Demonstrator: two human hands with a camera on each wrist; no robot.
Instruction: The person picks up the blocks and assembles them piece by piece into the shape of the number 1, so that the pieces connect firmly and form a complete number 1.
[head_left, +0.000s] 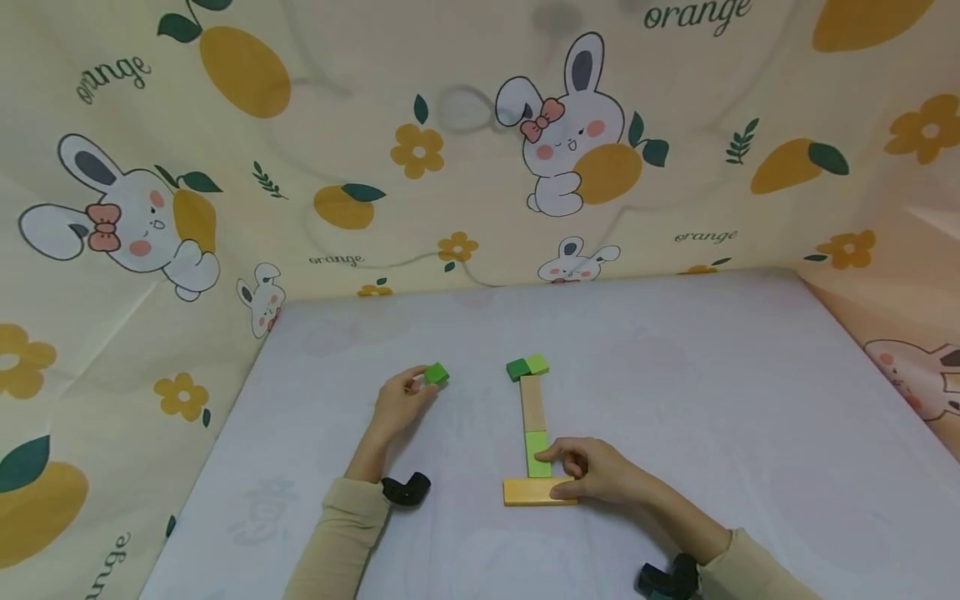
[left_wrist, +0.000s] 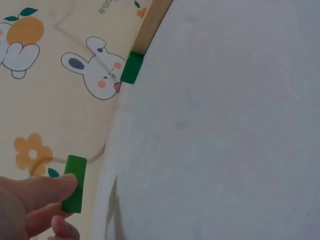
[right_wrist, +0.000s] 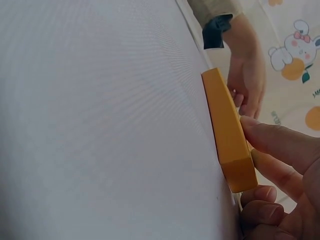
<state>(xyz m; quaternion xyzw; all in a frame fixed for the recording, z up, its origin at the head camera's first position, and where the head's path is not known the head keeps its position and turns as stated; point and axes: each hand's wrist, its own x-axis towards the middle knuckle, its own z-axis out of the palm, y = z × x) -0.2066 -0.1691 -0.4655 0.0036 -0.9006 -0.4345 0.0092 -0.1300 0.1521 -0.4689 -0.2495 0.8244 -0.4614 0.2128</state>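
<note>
My left hand (head_left: 401,404) pinches a small green block (head_left: 437,373) between thumb and fingertips, left of a row of blocks. In the left wrist view that green block (left_wrist: 75,185) shows beside the thumb. My right hand (head_left: 603,471) rests its thumb on a yellow-orange block (head_left: 525,492), with the index fingertip over a light green block (head_left: 536,442); its other fingers are bent. A plain wooden block (head_left: 532,404) continues the row away from me. At its far end sit a dark green block (head_left: 517,369) and a lime block (head_left: 537,363), both tilted.
Under the blocks spreads a white table surface (head_left: 712,400). A curtain (head_left: 465,167) printed with rabbits and oranges surrounds it at the back and sides. Black wrist devices (head_left: 407,489) are worn at both sleeves.
</note>
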